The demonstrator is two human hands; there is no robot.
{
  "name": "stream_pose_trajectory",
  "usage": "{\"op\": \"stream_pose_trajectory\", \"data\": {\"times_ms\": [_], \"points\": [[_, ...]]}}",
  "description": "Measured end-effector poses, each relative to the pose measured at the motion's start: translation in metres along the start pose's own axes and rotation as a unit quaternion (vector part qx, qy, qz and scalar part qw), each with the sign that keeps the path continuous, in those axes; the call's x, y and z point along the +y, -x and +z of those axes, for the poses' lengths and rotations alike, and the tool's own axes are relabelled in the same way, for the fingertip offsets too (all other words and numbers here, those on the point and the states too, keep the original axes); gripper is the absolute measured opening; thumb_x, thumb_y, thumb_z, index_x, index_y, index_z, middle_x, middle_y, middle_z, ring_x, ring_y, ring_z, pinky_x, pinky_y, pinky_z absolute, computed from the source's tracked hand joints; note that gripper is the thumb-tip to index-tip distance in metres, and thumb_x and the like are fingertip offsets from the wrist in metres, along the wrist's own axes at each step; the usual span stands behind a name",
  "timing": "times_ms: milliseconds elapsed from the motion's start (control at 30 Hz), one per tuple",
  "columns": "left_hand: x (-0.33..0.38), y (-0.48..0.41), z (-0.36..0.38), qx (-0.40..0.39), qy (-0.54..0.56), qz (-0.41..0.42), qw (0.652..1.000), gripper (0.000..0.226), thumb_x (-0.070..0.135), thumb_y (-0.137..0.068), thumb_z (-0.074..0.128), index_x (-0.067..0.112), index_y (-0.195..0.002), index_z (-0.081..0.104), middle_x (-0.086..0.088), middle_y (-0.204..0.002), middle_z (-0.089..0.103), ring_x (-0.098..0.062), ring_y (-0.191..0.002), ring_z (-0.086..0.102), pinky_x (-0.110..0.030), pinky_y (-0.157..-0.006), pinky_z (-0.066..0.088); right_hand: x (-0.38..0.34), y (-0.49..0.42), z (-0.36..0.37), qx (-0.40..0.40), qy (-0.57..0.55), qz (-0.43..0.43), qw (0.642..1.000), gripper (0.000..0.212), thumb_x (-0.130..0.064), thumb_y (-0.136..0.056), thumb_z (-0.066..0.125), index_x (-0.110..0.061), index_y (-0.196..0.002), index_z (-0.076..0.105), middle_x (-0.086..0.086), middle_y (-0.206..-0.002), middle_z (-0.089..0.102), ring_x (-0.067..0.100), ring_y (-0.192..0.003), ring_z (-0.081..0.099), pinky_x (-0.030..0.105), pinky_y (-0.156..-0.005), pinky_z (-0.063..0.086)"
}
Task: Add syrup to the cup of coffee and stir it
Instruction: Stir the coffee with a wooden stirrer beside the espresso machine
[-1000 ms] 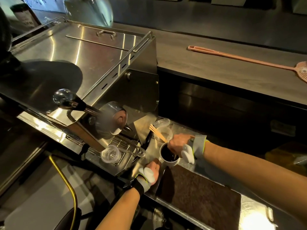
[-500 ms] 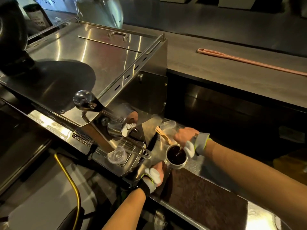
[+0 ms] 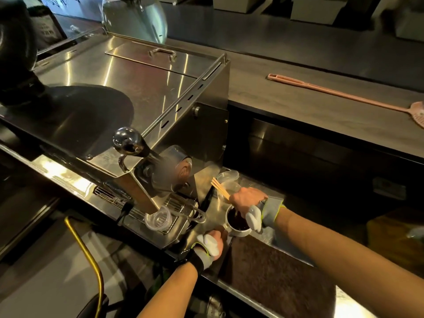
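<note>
Coffee cup point(image 3: 238, 222) sits directly beneath the right hand point(image 3: 246, 199), which pinches a stirrer, mostly hidden, pointing steeply down into the dark coffee. Left hand point(image 3: 212, 241), just nearer the body, touches the cup's side; its grip is unclear.

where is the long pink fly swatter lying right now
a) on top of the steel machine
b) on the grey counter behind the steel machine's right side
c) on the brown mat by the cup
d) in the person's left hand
b: the long pink fly swatter lies flat on the grey counter, far beyond the white cup of dark coffee and clear of both hands.
</note>
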State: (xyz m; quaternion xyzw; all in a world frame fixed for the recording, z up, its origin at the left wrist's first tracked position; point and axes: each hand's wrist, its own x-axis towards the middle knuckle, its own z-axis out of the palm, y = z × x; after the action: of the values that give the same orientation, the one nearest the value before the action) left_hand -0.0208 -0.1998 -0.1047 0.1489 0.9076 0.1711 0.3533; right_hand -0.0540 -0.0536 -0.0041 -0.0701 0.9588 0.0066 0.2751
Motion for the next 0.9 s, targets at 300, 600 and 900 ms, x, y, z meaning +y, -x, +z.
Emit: {"op": "stream_pose_trajectory", "data": {"times_ms": [300,600,900], "points": [[0.009,0.016,-0.015,0.068,0.011,-0.012,0.998,0.041,0.023,-0.097,0.034,0.004,-0.133,0.041,-0.014,-0.143,0.045,-0.027,-0.132,0.041,-0.032,-0.109,0.026,0.023,0.02,0.011,-0.033,-0.057,0.072,0.995,0.03,-0.013,-0.094,0.043,-0.002,-0.109,0.067,0.018,-0.111,0.069,0.032,-0.102,0.067,0.034,-0.08,0.053],[0.039,0.073,-0.016,0.148,0.09,-0.002,0.985,0.025,0.017,-0.094,0.04,0.003,-0.088,0.059,-0.024,-0.102,0.064,-0.03,-0.09,0.058,-0.036,-0.077,0.041,0.021,0.075,0.01,0.112,-0.09,0.031,0.989,0.027,-0.02,-0.087,0.052,-0.01,-0.106,0.068,0.017,-0.106,0.07,0.038,-0.096,0.067,0.035,-0.072,0.052],[0.028,0.143,-0.014,0.259,0.128,-0.039,0.957,0.026,0.024,-0.093,0.045,0.009,-0.087,0.065,-0.014,-0.095,0.069,-0.03,-0.092,0.061,-0.033,-0.08,0.044,-0.01,0.12,0.008,0.243,-0.186,-0.076,0.949,0.017,-0.019,-0.083,0.057,-0.012,-0.094,0.067,0.011,-0.094,0.072,0.031,-0.088,0.067,0.037,-0.076,0.055]]}}
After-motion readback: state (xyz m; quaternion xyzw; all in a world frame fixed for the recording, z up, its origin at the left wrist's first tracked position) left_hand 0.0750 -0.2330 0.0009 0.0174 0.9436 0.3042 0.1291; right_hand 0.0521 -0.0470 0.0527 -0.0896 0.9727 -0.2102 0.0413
